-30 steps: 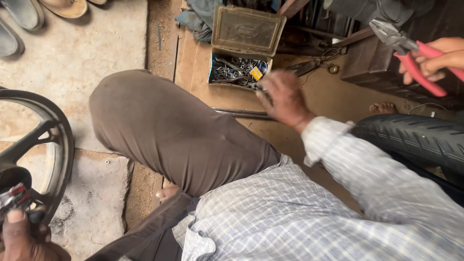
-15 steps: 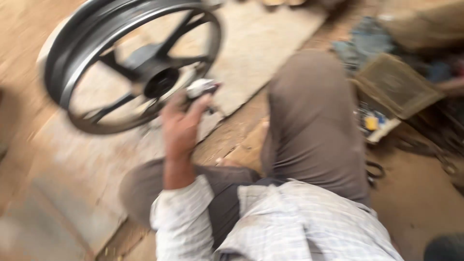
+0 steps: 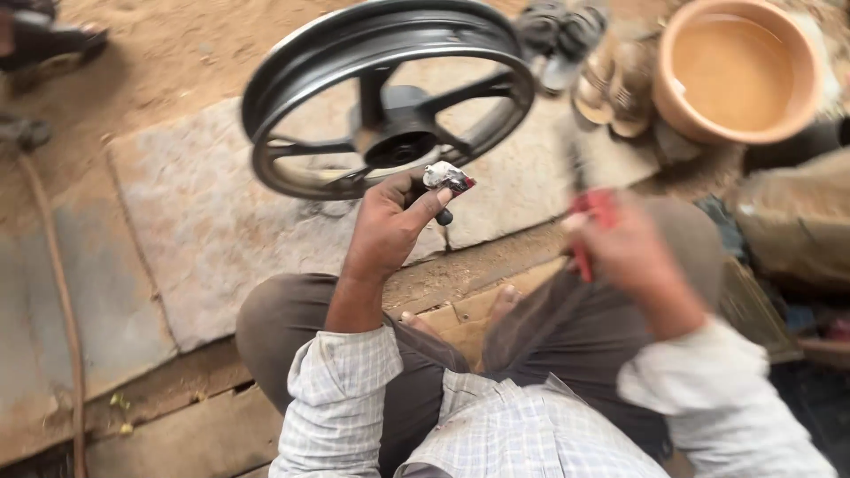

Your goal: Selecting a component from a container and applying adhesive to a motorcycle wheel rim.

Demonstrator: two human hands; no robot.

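I see my left hand pinching a small silver-and-red part just at 6 o'clock of the black wheel rim; my blurred right hand grips red-handled pliers, apparently not yet applied

Glossy black metal wheel rim, rough grey stone slab, matt terracotta basin, checked cloth sleeves, worn wooden planks

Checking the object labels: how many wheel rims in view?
1. A black spoked wheel rim lies on the stone slab, just beyond the left hand. More could sit outside the frame.
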